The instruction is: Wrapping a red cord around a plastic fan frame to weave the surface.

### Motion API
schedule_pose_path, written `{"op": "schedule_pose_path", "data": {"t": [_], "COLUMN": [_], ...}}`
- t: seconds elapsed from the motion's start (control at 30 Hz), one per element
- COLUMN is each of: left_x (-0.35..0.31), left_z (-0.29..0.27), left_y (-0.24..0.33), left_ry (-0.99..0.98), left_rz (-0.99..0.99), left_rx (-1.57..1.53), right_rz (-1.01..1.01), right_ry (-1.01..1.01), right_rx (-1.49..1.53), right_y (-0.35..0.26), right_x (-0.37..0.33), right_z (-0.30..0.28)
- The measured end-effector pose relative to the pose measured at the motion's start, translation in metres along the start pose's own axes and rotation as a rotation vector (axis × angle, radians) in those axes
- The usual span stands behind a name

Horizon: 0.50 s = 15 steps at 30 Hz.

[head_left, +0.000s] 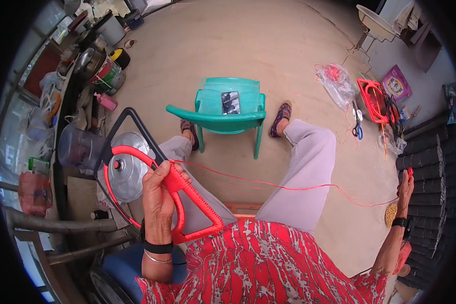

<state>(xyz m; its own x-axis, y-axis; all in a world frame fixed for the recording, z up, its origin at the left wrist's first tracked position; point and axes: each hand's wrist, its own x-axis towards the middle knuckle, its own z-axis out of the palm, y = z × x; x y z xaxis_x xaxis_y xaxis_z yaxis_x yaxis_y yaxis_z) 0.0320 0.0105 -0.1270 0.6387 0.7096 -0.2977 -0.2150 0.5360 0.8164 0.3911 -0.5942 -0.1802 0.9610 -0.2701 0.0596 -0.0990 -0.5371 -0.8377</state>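
A black frame [133,114] of rounded, looped shape is partly wound with red cord [200,205]. My left hand [158,195] is closed around it where several wrapped bars meet. From there a thin strand of red cord [268,182] runs loosely across my lap to the right. My right hand [405,191] is stretched far out to that side, where the strand reaches it. A small red bit [410,172] shows at its fingertips, and its fingers look pressed together. How the cord passes through that hand is partly hidden.
A green plastic chair [231,119] stands before my feet with a phone [231,103] on its seat. On the right floor are a plastic bag of red cord [335,81], scissors [357,126] and another red frame [372,101]. A metal lid [131,175] and clear bucket [78,146] are left.
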Motion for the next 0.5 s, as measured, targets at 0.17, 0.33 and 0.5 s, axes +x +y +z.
{"op": "schedule_pose_path", "data": {"t": [0.17,0.33,0.5], "left_x": [-0.007,-0.005,-0.010], "left_z": [0.021,0.017,0.020], "left_y": [-0.043,-0.055,-0.051], "left_ry": [-0.135,-0.174,-0.252], "left_rz": [-0.168,-0.257,-0.342], "left_rx": [-0.095,-0.138,-0.269], "right_rz": [0.064,0.105,0.126], "right_ry": [-0.549,-1.127,-1.469], "right_rx": [0.228,0.508,0.583], "right_y": [-0.105,-0.183,-0.230], "right_x": [-0.081,-0.198,-0.285], "right_z": [0.103,0.213,0.274]}}
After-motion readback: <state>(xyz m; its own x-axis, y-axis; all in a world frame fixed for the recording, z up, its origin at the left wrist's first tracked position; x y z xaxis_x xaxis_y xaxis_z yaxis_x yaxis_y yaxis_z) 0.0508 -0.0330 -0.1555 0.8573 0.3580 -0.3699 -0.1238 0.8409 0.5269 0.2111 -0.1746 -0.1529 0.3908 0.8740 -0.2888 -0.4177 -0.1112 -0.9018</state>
